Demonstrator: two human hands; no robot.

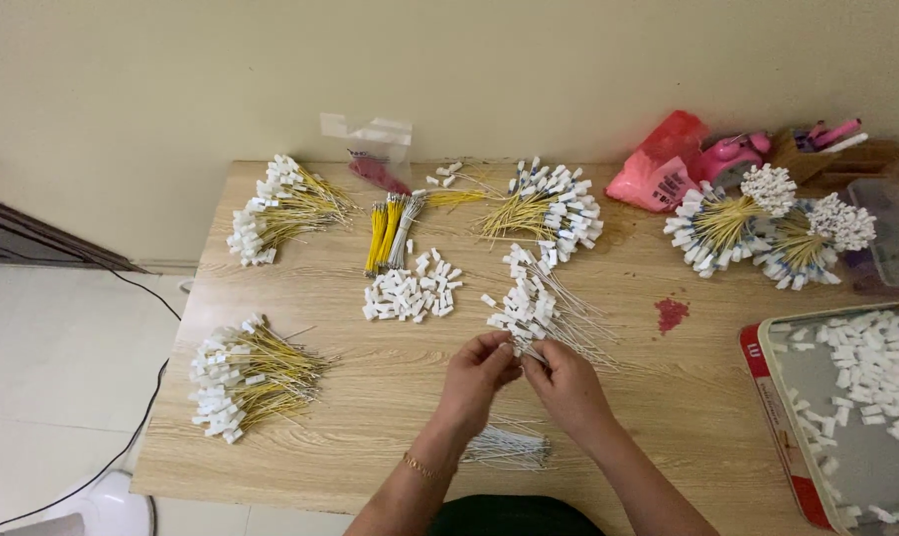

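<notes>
Presently left hand (477, 372) and right hand (565, 382) pinch one white-tipped wire (520, 349) between them; the wire pile (539, 308) lies just beyond.

Thin grey wire with small white plastic tag (520, 350) sitting pinched between fingertips, lying roughly level, hovering just above wooden tabletop (370, 397), near pile of white-tagged grey wires (534, 303).

1. Table (370, 417): pale wood grain, light tan, with a small red smear (672, 314) right of centre.
2. Wire bundles (254, 377) at lower left and upper left: yellow wires with white tags.
3. Loose connectors (413, 291) at centre: white.
4. Plastic bag (660, 164) at upper right: red-pink.
5. Tray (767, 397) at lower right: red rim, grey floor, white pieces.
6. Left hand (477, 377): gold bracelet (421, 467) on its wrist.
7. Wall (449, 69): cream.
</notes>
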